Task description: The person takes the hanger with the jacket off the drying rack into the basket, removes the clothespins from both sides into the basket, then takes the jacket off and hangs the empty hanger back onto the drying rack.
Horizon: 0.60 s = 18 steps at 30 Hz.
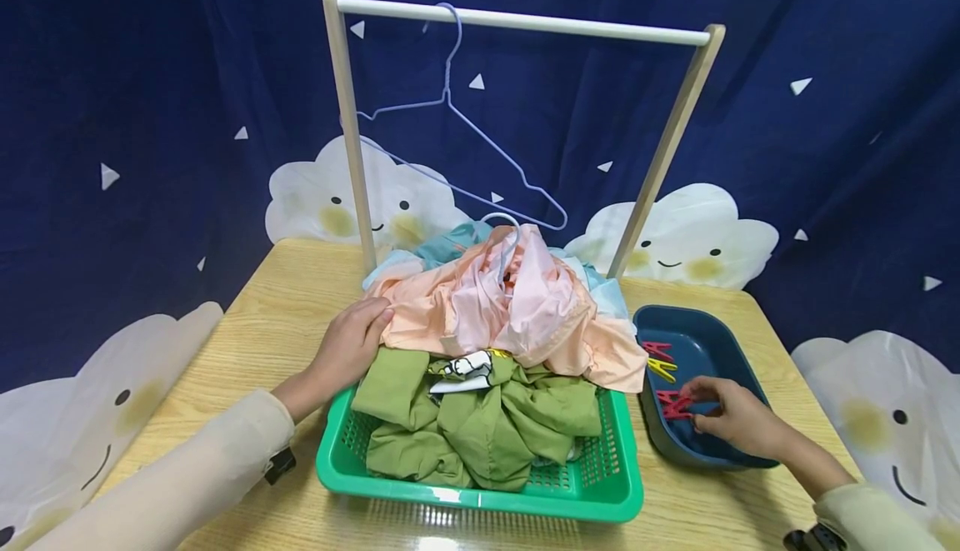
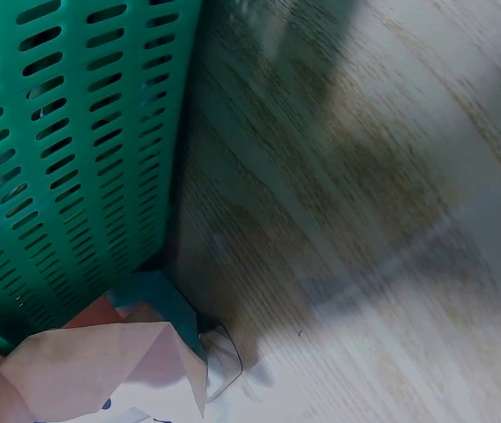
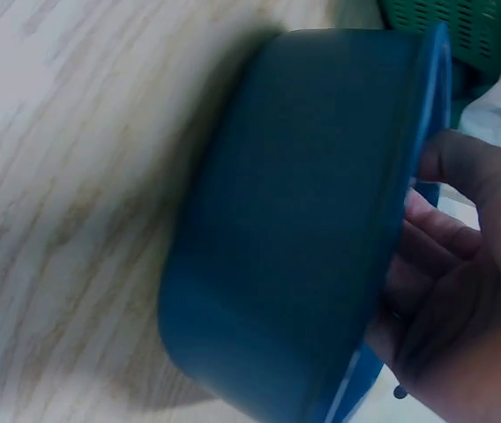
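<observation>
Both hands work well apart, one on each side of the green basket (image 1: pixel 480 498). Left hand (image 1: pixel 347 349) touches the side edge of a peach garment (image 1: pixel 420 313) heaped in it; whether the fingers grip the cloth cannot be told. Right hand (image 1: pixel 738 418) reaches over the rim of a dark blue tub (image 1: pixel 693 351), thumb and fingers bent at a pair of red clips (image 1: pixel 672 405); whether they pinch one cannot be told either. Just beyond those fingers, by the tub's inner wall, lie a yellow clip (image 1: pixel 662 369) and another red clip (image 1: pixel 657 349); to their right the tub floor leaves some room. Between the hands, pale pink cloth (image 1: pixel 540 284) tops the pile with a hanger hook (image 1: pixel 513 219) rising from it, olive cloth (image 1: pixel 480 434) sits nearer the person, and the peach edge spills past the basket toward the tub. Only a narrow strip separates basket and tub, while a broader stretch of table (image 1: pixel 277 309) runs left of the left hand. Beyond both hands, a lilac hanger (image 1: pixel 447 97) hangs from a white bar (image 1: pixel 585 26).
</observation>
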Available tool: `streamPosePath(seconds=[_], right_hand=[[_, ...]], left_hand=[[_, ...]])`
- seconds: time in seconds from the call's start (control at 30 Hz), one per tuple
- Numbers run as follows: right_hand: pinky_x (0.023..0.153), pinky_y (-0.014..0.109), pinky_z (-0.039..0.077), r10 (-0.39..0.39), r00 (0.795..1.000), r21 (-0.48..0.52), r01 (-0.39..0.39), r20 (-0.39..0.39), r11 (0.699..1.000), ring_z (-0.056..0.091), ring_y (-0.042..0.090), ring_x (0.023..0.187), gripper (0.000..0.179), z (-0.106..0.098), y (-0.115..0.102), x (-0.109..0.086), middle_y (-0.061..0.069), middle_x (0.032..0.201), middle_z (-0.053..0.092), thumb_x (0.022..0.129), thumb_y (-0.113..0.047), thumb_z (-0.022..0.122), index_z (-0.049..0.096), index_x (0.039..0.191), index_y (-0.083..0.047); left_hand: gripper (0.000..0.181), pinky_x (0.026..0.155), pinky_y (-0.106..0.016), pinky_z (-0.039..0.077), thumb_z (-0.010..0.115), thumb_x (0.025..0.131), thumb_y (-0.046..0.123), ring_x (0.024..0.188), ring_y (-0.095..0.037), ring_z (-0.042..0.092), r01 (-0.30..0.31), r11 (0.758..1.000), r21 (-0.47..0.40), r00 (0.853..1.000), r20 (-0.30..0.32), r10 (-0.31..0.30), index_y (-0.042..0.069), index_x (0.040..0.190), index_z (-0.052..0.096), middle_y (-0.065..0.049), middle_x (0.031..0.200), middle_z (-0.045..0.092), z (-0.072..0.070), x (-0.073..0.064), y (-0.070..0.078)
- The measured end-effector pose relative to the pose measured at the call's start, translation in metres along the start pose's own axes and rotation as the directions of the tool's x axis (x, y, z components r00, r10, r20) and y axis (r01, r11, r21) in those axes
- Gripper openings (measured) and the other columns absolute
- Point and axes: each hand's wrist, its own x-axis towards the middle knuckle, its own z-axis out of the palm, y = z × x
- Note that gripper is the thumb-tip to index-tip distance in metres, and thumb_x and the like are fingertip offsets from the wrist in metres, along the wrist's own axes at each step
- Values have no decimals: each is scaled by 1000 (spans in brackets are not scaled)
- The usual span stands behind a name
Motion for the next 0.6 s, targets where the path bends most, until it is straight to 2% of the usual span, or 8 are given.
streamPosePath(seconds=[0.07,0.17,0.23,0.3,0.4,0.57,0.6], right_hand=[[71,29,58,18,1000,-34,-18,5,999,66,41,107,37,1,2,0,26,117,67,86,1,72,60,119,10],[70,28,56,36,999,-89,-36,0,995,68,30,100,36,1,4,0,18,111,69,84,-1,73,62,117,8],[68,26,53,44,999,-124,-43,0,991,66,19,93,34,2,7,1,11,104,70,83,-2,73,64,115,6],[67,25,50,49,999,-150,-48,6,988,62,10,88,33,2,10,1,5,99,69,83,-3,73,64,113,4],[67,25,48,49,999,-186,-45,15,982,57,4,83,31,4,16,1,1,93,67,82,-4,73,65,111,3],[67,27,48,49,998,-222,-41,28,974,58,4,80,29,7,21,2,0,90,67,81,-4,76,65,107,2],[67,27,48,47,998,-224,-39,31,974,58,5,80,28,7,22,3,0,89,67,81,-4,76,65,106,2]], left_hand=[[33,79,-43,46,52,106,17,85,-28,61,-1,1000,1,1000,1,1,14,74,45,-3,69,41,0,0,0],[32,86,-46,50,52,106,17,94,-31,66,0,1000,-1,1000,1,0,14,74,46,-3,70,43,0,0,0],[32,97,-50,51,52,106,17,109,-36,67,4,1000,-6,1000,4,-3,14,74,46,-4,71,45,0,-1,0],[32,107,-55,46,52,106,16,125,-40,62,5,1000,-14,1000,4,-5,14,74,46,-6,72,49,0,-1,0],[32,113,-55,41,52,106,15,133,-42,56,5,1000,-18,1000,4,-5,13,74,46,-7,73,51,0,-2,-1],[33,105,-54,48,50,106,17,121,-40,63,6,1000,-15,1000,4,-6,14,74,45,-5,70,44,0,-1,-1],[33,100,-52,50,50,107,18,113,-38,66,6,1000,-15,1000,8,-6,14,74,45,-4,69,41,0,-1,-1]])
